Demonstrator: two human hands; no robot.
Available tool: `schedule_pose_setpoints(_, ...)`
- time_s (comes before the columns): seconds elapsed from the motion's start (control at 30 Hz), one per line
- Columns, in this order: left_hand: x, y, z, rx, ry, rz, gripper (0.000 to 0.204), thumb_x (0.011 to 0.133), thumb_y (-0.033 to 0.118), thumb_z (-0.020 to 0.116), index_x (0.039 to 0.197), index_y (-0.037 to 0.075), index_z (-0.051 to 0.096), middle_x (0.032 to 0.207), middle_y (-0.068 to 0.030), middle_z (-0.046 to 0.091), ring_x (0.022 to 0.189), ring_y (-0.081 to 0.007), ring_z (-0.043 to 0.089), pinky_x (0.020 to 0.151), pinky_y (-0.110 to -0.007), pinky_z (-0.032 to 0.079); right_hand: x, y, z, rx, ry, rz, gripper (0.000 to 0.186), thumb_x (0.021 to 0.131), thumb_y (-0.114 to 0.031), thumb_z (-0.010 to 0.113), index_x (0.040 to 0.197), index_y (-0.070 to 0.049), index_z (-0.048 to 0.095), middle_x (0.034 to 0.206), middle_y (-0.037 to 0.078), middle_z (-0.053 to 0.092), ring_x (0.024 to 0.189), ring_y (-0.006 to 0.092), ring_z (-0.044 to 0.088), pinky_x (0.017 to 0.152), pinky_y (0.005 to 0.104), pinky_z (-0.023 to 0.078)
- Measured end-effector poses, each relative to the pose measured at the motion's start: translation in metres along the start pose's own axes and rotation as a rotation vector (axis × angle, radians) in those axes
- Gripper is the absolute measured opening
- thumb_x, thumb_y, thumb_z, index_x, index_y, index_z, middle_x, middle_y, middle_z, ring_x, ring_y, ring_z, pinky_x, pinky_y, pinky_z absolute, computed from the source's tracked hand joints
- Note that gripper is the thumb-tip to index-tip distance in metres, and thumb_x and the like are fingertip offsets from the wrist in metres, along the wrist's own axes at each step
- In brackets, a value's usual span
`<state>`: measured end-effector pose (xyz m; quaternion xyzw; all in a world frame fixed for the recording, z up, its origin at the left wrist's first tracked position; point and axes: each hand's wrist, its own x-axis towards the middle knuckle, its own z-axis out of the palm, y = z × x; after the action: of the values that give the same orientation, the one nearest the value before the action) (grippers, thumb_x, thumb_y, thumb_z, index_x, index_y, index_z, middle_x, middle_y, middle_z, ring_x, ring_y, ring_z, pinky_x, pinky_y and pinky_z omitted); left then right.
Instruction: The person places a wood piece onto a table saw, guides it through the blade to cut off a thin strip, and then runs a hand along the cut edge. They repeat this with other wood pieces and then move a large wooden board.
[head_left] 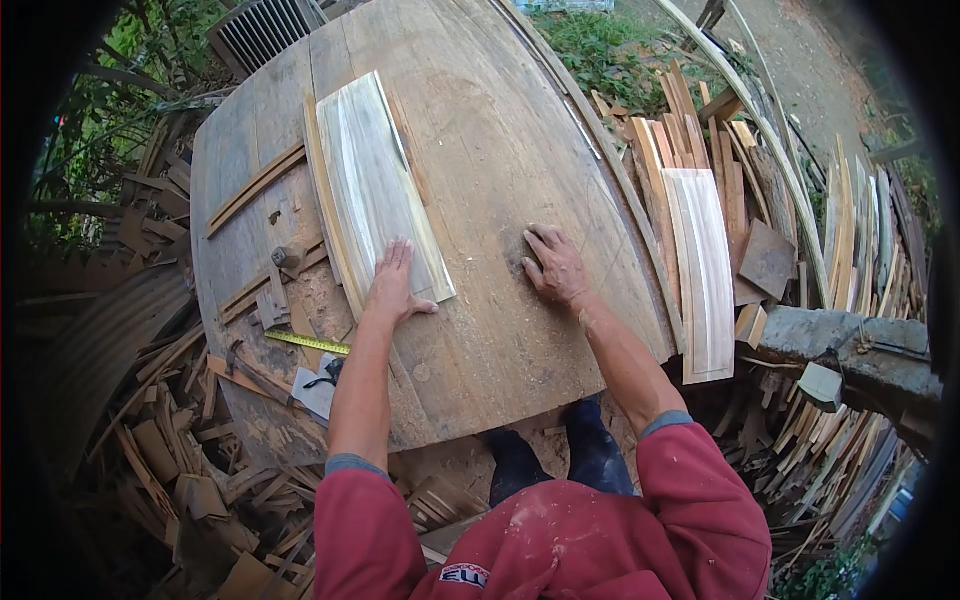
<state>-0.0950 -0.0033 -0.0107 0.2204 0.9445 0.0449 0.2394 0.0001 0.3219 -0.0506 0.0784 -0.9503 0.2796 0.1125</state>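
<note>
- The pale board (372, 175) lies flat on the wooden tabletop (500, 130), just beside a brown strip (332, 205).
- The left hand (396, 285) lies flat on its near end, fingers together, thumb out.
- The right hand (556, 268) rests on the tabletop, fingers bent; I cannot tell if it pinches anything.
- The board looks thin, stiff and fairly light, maybe smooth and slippery.
- Its long sides look best to hold; thin corners might chip.

Here's a slatted grille (262, 36) upper left, corrugated sheet (112, 340) curving mid-left, and wood strips (845, 245) crowding the far right!
</note>
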Motion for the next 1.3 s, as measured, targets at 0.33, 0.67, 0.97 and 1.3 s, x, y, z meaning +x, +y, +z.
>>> schedule_pose_setpoints(0.33, 0.027, -0.015, -0.014, 0.002, 0.017, 0.022, 0.142, 0.051, 0.054, 0.093, 0.158, -0.002, 0.019, 0.167, -0.0206, 0.018, 0.155, -0.0336, 0.014, 0.127, -0.045, 0.016, 0.018, 0.012, 0.009, -0.031, 0.042, 0.089, 0.05, 0.086, -0.021, 0.068, 0.13, 0.001, 0.06, 0.139, 0.018, 0.052, 0.129, 0.0361, 0.049, 0.112, 0.0443, 0.039)
schedule_pose_setpoints(0.67, 0.058, -0.03, -0.031, 0.005, 0.045, 0.046, 0.141, 0.051, 0.053, 0.093, 0.156, -0.006, 0.021, 0.165, -0.0248, 0.019, 0.155, -0.0366, 0.016, 0.126, -0.046, 0.018, 0.049, 0.02, 0.013, -0.14, 0.033, 0.169, 0.056, 0.089, -0.031, 0.066, 0.136, -0.002, 0.057, 0.15, 0.019, 0.045, 0.138, 0.0377, 0.042, 0.12, 0.0465, 0.03)
schedule_pose_setpoints(0.97, 0.092, -0.047, -0.047, 0.025, 0.02, 0.008, 0.141, 0.052, 0.052, 0.094, 0.159, -0.001, 0.019, 0.168, -0.018, 0.017, 0.156, -0.0314, 0.013, 0.127, -0.045, 0.017, 0.058, 0.023, 0.012, -0.121, 0.024, 0.188, 0.056, 0.088, -0.029, 0.067, 0.136, -0.002, 0.057, 0.15, 0.017, 0.046, 0.138, 0.0373, 0.043, 0.12, 0.0462, 0.03)
schedule_pose_setpoints(1.3, 0.126, -0.063, -0.062, 0.037, 0.038, 0.031, 0.142, 0.05, 0.052, 0.094, 0.158, -0.002, 0.019, 0.167, -0.0186, 0.017, 0.156, -0.0313, 0.013, 0.127, -0.046, 0.018, 0.073, 0.033, 0.015, -0.111, 0.032, 0.199, 0.056, 0.086, -0.027, 0.068, 0.135, -0.003, 0.058, 0.149, 0.015, 0.047, 0.137, 0.0368, 0.044, 0.118, 0.0452, 0.033)
